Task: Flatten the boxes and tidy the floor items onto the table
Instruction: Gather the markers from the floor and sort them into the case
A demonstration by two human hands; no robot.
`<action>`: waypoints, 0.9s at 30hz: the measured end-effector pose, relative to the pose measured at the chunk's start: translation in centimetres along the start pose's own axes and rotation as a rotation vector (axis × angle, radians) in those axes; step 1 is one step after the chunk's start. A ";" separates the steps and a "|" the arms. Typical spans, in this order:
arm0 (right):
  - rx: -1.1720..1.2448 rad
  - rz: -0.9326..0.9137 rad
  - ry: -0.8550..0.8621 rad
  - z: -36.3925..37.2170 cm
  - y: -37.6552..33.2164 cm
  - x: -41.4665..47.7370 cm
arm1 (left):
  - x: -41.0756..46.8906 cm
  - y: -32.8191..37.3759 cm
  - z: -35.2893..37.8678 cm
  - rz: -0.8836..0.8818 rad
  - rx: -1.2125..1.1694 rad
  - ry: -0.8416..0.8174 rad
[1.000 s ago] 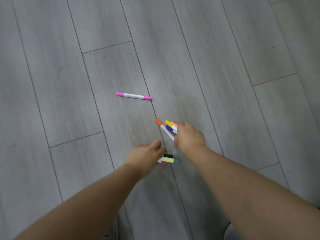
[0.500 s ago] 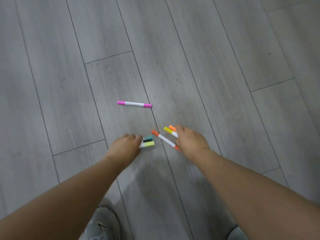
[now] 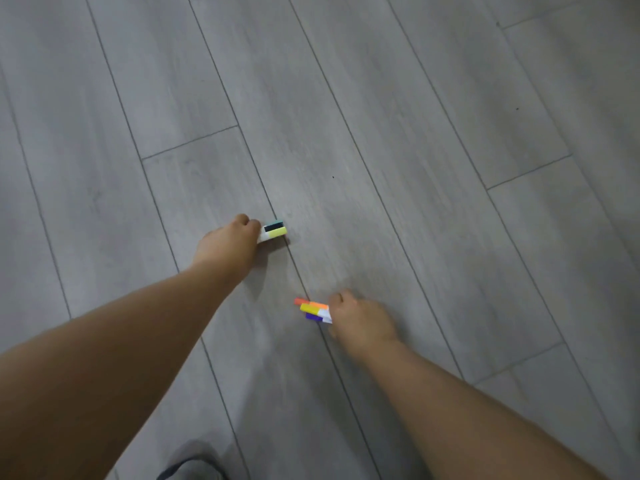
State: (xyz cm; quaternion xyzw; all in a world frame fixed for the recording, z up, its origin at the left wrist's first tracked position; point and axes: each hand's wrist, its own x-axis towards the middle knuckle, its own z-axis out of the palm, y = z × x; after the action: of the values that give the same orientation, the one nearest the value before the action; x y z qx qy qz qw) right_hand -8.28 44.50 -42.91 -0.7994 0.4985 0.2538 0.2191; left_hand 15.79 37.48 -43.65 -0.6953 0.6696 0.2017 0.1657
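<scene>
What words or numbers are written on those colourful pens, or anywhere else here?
There are none that can be read.
Teal, black and yellow markers held in the left hand: no print can be made out, and the barrels are mostly hidden.
Orange, yellow and purple markers held in the right hand: the same.
Grey floor: no writing.

Both hands, left point(image 3: 228, 244) and right point(image 3: 360, 320), grip bundled markers point(image 3: 273, 231) above grey floor point(image 3: 415, 133).
</scene>
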 end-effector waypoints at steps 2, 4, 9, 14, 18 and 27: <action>0.097 0.027 -0.037 -0.3 0.8 -1.1 | -1.2 0.6 0.0 -0.017 0.019 -0.067; 0.197 0.086 -0.028 -0.6 1.6 -2.7 | -3.3 1.6 -0.3 -0.071 -0.035 -0.171; 0.352 0.193 -0.153 -4.3 3.3 -7.8 | -11.9 4.8 -2.7 -0.023 -0.117 -0.399; 0.363 0.266 -0.162 -13.0 5.7 -15.0 | -20.1 7.5 -10.5 -0.043 -0.237 -0.482; 0.267 0.231 -0.170 -23.0 5.9 -23.3 | -26.7 9.5 -20.6 -0.068 -0.259 -0.421; 0.367 0.402 -0.016 -45.4 7.1 -49.2 | -43.5 19.0 -48.5 0.067 -0.157 -0.260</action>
State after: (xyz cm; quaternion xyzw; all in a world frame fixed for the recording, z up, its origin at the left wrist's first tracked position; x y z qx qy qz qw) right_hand -24.66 47.95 22.33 -0.6293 0.6831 0.2039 0.3094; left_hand -1.28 49.90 20.83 -0.6515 0.6474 0.3473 0.1891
